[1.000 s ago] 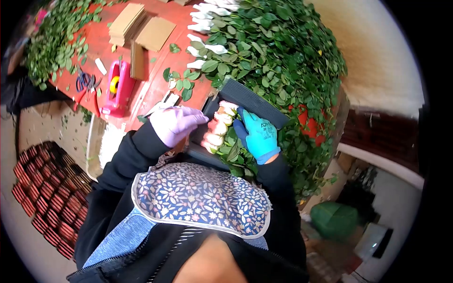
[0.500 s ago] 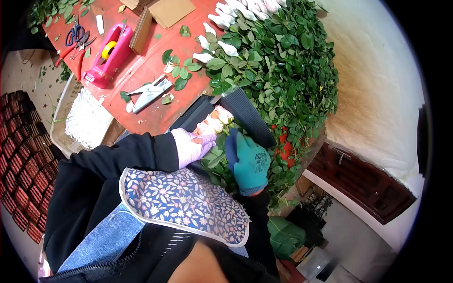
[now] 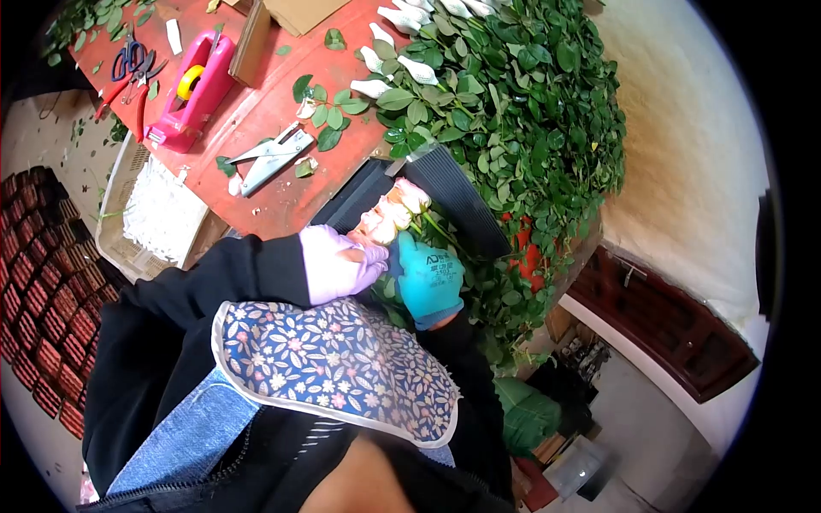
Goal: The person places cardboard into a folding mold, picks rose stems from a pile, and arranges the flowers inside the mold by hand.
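Observation:
Several pale pink roses (image 3: 393, 212) lie in a row in a black ridged holder (image 3: 457, 201), heads toward the upper left, with green stems and leaves trailing beneath. My left hand (image 3: 342, 267), in a thin lilac glove, is closed at the near end of the row, its fingers against the lowest blooms. My right hand (image 3: 430, 280), in a teal coated glove, curls in just below the rose heads, close to the left fingertips. Whatever its fingers grip is hidden behind the glove.
A pink tape dispenser (image 3: 192, 94), a stapler (image 3: 272, 158) and red-handled pruners (image 3: 135, 85) lie on the red table (image 3: 282, 94). White-wrapped roses (image 3: 419, 70) with dense foliage (image 3: 530, 111) fill the right side. A crate (image 3: 120, 218) of white pieces stands at left.
My right hand has moved left and inward, its fingers now beside the left hand's fingertips. My left hand has shifted slightly left. The view has shifted a little.

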{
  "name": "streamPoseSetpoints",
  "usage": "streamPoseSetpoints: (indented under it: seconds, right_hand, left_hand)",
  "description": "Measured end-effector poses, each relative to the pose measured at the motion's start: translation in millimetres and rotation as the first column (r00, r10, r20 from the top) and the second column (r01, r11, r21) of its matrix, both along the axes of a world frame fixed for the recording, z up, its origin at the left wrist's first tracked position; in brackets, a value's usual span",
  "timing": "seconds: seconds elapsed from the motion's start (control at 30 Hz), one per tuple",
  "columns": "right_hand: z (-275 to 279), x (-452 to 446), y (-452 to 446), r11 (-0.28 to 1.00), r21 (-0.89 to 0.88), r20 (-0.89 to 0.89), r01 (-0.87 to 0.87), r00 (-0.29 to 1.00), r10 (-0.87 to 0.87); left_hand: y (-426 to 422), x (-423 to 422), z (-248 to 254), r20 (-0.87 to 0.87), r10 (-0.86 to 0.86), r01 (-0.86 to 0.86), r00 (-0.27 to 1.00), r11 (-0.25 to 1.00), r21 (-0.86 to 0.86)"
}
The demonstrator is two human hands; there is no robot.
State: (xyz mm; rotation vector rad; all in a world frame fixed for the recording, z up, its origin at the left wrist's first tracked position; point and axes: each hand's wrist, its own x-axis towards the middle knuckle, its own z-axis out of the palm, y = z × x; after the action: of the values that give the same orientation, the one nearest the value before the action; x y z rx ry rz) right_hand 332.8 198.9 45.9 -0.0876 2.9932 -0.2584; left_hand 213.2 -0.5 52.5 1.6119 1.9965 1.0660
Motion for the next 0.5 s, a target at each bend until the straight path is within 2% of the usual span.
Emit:
streamPoseSetpoints:
  seconds: [0.03, 0.13, 0.17, 0.3, 0.37, 0.43, 0.5]
  right_hand:
    - [-2, 0, 0, 0.999, 0.045, 0.003, -0.015, 1.0, 0.015]
    - [-3, -1, -1, 0.998, 0.056, 0.047, -0.033, 0.998, 0.031]
    - [-3, -1, -2, 0.998, 0.053, 0.047, -0.035, 0.998, 0.032]
    - [0, -3, 0, 0.999, 0.037, 0.13, -0.036, 0.991, 0.03]
    - [0, -4, 0, 0.999, 0.031, 0.142, -0.042, 0.989, 0.037]
    - [0, -4, -1, 0.993, 0.109, 0.144, -0.049, 0.989, 0.033]
    - [7, -6, -1, 0.997, 0.074, 0.183, -0.023, 0.983, 0.009]
  left_hand:
    - [4, 5, 0, 0.028, 0.008, -0.004, 1.0, 0.989, -0.149]
    - [8, 15, -8, -0.006, 0.117, -0.116, 0.993, 0.978, -0.172]
    - [8, 15, -16, 0.009, 0.1, -0.1, 0.995, 0.994, -0.055]
    - [7, 14, -17, -0.023, 0.11, -0.111, 0.994, 0.993, -0.038]
    - [7, 9, -13, 0.064, -0.015, 0.024, 0.998, 0.989, -0.144]
    - [7, 9, -19, 0.058, -0.025, 0.031, 0.998, 0.994, -0.109]
    - [6, 9, -20, 0.053, -0.035, 0.039, 0.998, 0.996, -0.079]
